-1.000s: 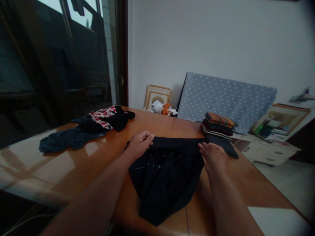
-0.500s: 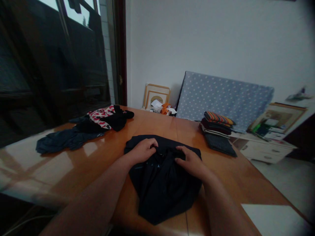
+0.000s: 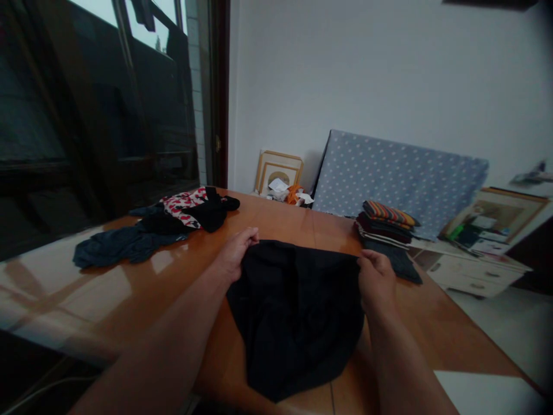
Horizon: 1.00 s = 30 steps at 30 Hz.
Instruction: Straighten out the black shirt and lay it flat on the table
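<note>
A dark navy garment lies partly on the wooden table in front of me, its far edge lifted and stretched between my hands. My left hand pinches the far left corner of the cloth, fingers closed. At the far right corner, my right hand grips the same edge between thumb and fingers. The near part of the garment hangs down to a blunt point close to the table's front. Its exact kind I cannot make out.
Loose clothes, among them a red-and-white patterned piece and a blue-grey one, lie at the left. A folded stack stands at the right, near a drawer cabinet. A white sheet rests at the near right.
My hands have moved apart, from the middle of the garment to its far corners, and now hold the edge taut. The small light logos seen before are covered.
</note>
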Tool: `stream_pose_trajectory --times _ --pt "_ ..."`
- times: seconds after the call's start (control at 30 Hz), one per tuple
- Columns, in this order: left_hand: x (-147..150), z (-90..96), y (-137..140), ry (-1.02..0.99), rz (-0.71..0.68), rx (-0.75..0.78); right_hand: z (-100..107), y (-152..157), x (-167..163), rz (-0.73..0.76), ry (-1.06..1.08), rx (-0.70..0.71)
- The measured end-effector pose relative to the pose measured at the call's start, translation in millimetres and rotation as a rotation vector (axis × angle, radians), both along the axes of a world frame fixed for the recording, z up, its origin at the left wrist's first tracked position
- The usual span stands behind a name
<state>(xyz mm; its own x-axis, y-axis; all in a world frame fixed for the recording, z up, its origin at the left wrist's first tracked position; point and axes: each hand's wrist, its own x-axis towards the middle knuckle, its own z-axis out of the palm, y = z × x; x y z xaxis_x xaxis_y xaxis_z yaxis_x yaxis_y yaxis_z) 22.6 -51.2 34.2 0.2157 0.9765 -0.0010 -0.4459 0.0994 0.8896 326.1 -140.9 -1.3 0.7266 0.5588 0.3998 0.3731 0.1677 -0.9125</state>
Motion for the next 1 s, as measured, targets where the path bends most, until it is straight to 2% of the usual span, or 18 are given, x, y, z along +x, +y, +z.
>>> stream_pose_trajectory --times 0.1,0.23,0.33,0.43,0.5,0.63,0.73,0.87,1.0 --pt "3.6 -2.8 -3.5 0.043 -0.116 0.131 5.9 -4.0 -15.5 0.010 -0.117 0.030" --pt "7.7 -4.2 -7.5 0.180 -0.070 0.245 17.8 -16.2 -49.1 0.209 -0.259 -0.009" --pt "8.4 -2.1 -11.4 0.277 -0.077 0.284 24.5 -24.8 -65.8 0.434 -0.383 -0.104" --pt "8.2 0.5 -15.9 0.332 -0.148 0.321 27.1 -30.6 -72.3 0.719 -0.538 -0.224" --pt "8.5 1.6 -18.6 0.369 -0.208 0.344 25.8 -32.5 -73.5 0.839 -0.624 -0.287" --pt "10.2 1.7 -23.5 0.475 -0.369 0.410 18.9 -31.0 -73.4 0.878 -0.715 -0.365" --pt "11.3 0.9 -26.9 0.539 -0.462 0.465 16.7 -27.5 -72.4 0.894 -0.641 -0.366" --pt "11.8 -1.7 -29.1 0.624 -0.535 0.577 18.9 -24.1 -69.5 0.879 -0.350 -0.354" --pt "14.4 -6.3 -26.8 0.670 -0.488 0.572 20.2 -23.2 -66.5 0.818 -0.113 -0.372"
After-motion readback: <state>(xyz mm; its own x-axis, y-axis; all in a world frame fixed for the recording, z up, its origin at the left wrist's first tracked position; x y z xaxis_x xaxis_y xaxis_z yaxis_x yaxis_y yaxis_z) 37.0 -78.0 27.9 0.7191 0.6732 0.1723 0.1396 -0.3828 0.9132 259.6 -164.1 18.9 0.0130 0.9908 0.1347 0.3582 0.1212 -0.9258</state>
